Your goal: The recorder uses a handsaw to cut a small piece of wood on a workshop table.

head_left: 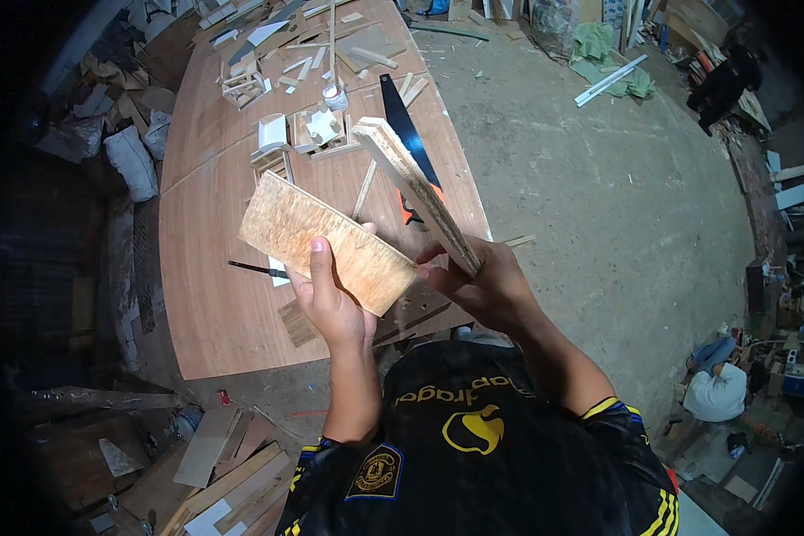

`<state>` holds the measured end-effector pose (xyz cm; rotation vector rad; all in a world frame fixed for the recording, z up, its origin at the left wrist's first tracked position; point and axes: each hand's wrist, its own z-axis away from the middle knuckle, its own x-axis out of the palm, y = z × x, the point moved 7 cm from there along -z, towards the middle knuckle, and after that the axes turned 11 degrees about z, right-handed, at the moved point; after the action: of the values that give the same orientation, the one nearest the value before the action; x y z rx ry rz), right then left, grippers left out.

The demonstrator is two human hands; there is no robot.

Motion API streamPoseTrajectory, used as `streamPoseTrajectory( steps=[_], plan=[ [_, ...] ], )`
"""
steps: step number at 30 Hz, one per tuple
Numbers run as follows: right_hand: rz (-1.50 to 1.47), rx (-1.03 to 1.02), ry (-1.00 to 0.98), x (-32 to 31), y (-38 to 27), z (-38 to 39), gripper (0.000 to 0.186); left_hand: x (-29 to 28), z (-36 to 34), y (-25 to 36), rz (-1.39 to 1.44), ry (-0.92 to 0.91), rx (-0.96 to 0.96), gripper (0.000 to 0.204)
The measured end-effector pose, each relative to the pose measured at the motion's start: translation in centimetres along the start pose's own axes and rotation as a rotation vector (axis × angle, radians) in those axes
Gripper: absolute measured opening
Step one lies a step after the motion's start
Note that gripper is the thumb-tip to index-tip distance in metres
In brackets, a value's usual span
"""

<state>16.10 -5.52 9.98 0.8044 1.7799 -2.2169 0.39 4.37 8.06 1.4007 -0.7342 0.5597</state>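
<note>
A flat rectangular piece of plywood [308, 237] is gripped by my left hand [335, 299], thumb across its face and fingers behind. My right hand [487, 286] holds a narrow wooden strip [420, 192] by its near end; the strip points up and to the left, its layered edge showing. The right fingertips are close to the plywood's right corner; whether they touch it I cannot tell. Both pieces are held above the wooden table. Past the strip lies a handsaw [404, 129] with a black blade and an orange handle, partly hidden by the strip.
On the table [214, 304] are a dark pen-like tool [255, 267], small wooden frames [323, 129], a white container [335, 96] with a stick in it, and scattered offcuts. Boards [232, 456] lie on the floor at lower left. Another person [716, 389] is low at the right.
</note>
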Motion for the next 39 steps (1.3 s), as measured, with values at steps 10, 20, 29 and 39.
streamPoseTrajectory(
  steps=[10, 20, 29, 39],
  plan=[
    [0.023, -0.006, 0.010, -0.3, 0.9, -0.3, 0.021, 0.0, -0.5, 0.0, -0.061, -0.009, 0.090, 0.047],
    [0.228, 0.173, 0.278, -5.1, 2.4, 0.7, 0.043, -0.2, -1.6, 0.9, -0.026, 0.000, 0.101, 0.047],
    [0.003, -0.102, 0.050, -1.6, 2.0, 2.1, 0.044, 0.3, -0.9, -0.2, -0.025, 0.021, 0.094, 0.046],
    [0.458, -0.041, 0.097, 5.9, 9.3, -5.8, 0.032, -7.9, -1.5, 4.5, -0.063, 0.182, 0.141, 0.042]
  ],
)
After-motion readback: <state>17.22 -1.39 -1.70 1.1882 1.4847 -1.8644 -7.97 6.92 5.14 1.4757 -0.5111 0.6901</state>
